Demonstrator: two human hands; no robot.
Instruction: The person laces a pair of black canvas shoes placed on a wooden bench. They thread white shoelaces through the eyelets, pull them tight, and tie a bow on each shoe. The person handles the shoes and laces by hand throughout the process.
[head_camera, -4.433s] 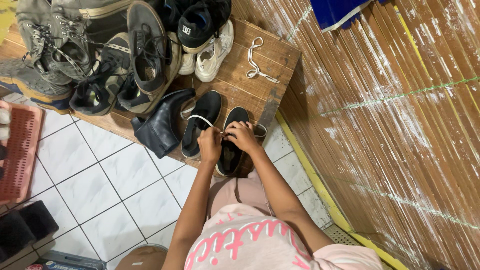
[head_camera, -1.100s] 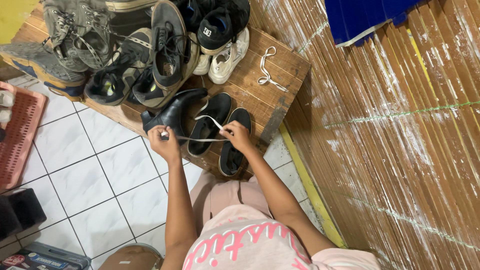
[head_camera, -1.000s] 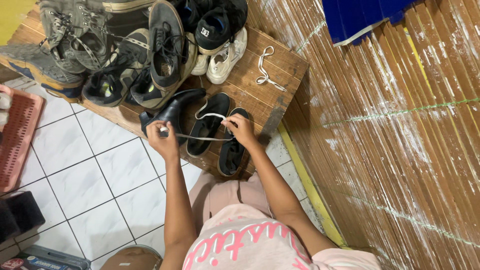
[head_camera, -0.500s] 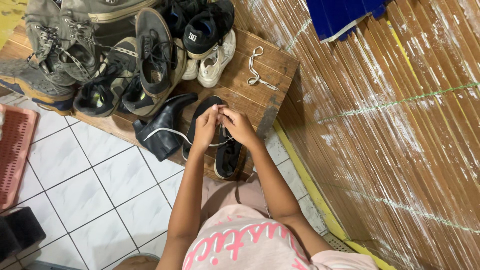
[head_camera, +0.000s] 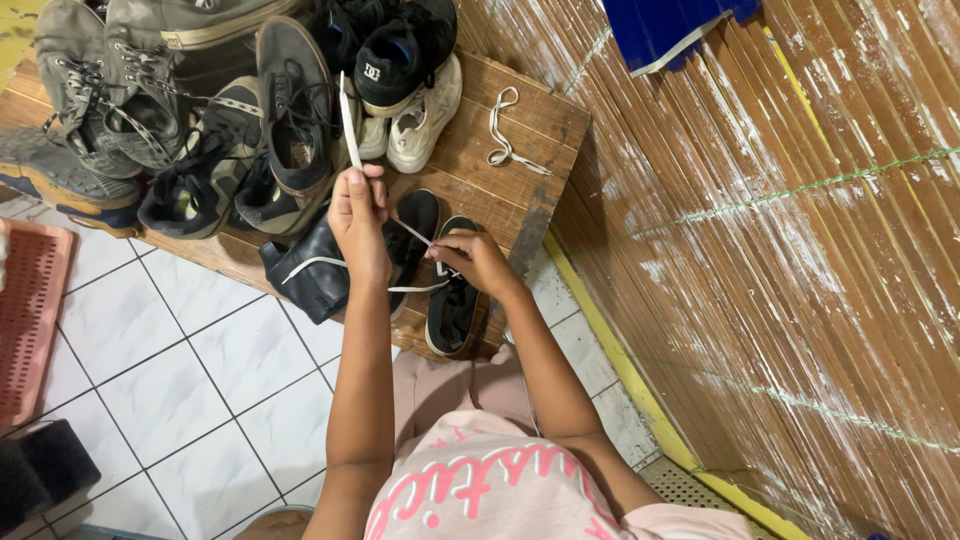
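Observation:
Two black canvas shoes lie side by side at the near edge of a wooden platform (head_camera: 545, 130); the right one (head_camera: 452, 312) shows most, the left one (head_camera: 415, 215) is partly behind my arm. My left hand (head_camera: 358, 215) pinches a white shoelace (head_camera: 349, 115) and holds it up so its end points away from me. My right hand (head_camera: 475, 258) rests on the top of the right black shoe, fingers closed on the same lace where it meets the shoe. A loop of the lace (head_camera: 310, 266) trails over a black leather boot (head_camera: 310, 275).
A heap of worn sneakers (head_camera: 190, 110) fills the platform's left side, with a white sneaker (head_camera: 425, 115) and a loose white lace (head_camera: 503, 130) behind. A bamboo wall (head_camera: 780, 250) runs along the right. White floor tiles (head_camera: 160, 370) and a red mat (head_camera: 30, 320) lie left.
My left hand has pulled away from my right hand and lifted the lace upward, drawing it taut. Before that both hands were together over the black shoes.

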